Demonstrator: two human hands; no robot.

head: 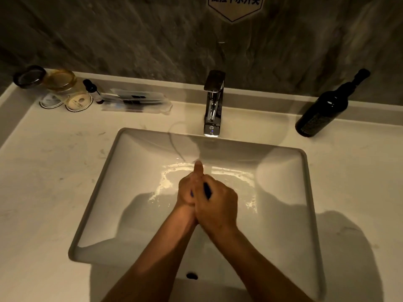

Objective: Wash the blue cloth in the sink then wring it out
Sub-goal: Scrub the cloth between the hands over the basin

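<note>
Both hands are clasped together over the middle of the sink [102, 177]; the left hand [187, 190] and the right hand [216, 205] curl round the blue cloth [207, 190], which is balled up inside the grip so that only a dark blue sliver shows between the fingers and another at the left palm; this reads as the squeeze, either the last of the rubbing or the start of wringing, and I cannot tell which; no stream is visible from the faucet [212, 105] just beyond the grip, though the white glazed basin below the hands shines wet; the next move likely calls for the two fists to twist against each other, kept low over the bowl so the run-off falls inside; the cloth looks soft and small enough to vanish in the hands; the surface [54, 166] around is pale and smooth; a dark glass bottle [325, 110] stands far right of the grip.
</note>
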